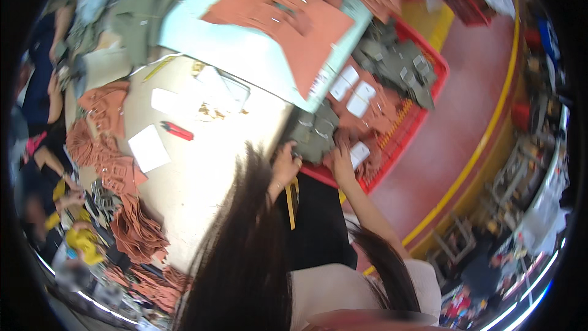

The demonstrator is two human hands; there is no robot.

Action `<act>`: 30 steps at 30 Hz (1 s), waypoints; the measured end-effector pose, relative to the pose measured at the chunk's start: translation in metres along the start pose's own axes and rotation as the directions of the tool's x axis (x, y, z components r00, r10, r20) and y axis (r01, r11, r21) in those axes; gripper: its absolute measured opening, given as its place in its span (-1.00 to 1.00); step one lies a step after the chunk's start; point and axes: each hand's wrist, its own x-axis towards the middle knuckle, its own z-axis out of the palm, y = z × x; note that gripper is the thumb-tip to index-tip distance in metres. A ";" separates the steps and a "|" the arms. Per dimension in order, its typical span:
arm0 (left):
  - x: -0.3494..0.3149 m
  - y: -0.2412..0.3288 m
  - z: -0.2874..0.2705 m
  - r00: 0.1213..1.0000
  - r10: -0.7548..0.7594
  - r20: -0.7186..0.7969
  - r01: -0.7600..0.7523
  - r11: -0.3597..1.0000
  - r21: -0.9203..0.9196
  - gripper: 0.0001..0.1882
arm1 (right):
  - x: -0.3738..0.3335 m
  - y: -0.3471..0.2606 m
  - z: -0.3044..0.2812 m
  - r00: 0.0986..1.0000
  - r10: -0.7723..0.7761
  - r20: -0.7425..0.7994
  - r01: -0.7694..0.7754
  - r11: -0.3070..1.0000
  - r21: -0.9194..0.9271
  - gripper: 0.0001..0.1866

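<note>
A bundle of olive fabric pieces (313,138) lies at the near-left end of a red plastic crate (386,178). My left hand (286,165) is closed at its left edge with fingers bent. At its right edge is my right hand (341,158), its fingers curled against the cloth; the fingertips are partly hidden. Beside the right hand, a white tag (359,154) rests on rust-coloured fabric pieces (380,110). More white tags (361,99) and olive pieces (398,64) sit further back in the crate. Below my left hand hangs a narrow yellow object (292,202).
On the left is a pale table (202,165) with red-handled snips (177,130) and white cards (149,148). A pale green board (220,43) carries rust cut pieces (306,30). Fabric piles (138,227) and other people line the far left. Long hair hangs across the lower view.
</note>
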 end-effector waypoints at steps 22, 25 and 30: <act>-0.092 0.059 -0.229 0.915 0.010 -0.403 -0.181 0.902 -0.391 -0.72 | 0.337 -0.326 -0.212 0.963 -0.169 0.210 -0.173 0.211 0.962 -0.47; -0.063 0.033 -0.258 0.442 0.117 -0.890 -0.237 0.972 0.010 -0.47 | 0.438 -0.354 -0.184 0.934 0.289 0.211 -0.249 0.104 0.963 -0.34; -0.023 0.000 -0.273 0.645 0.228 -0.729 0.090 0.925 0.369 -0.25 | 0.506 -0.359 -0.154 0.896 0.367 0.250 -0.304 0.097 0.948 -0.39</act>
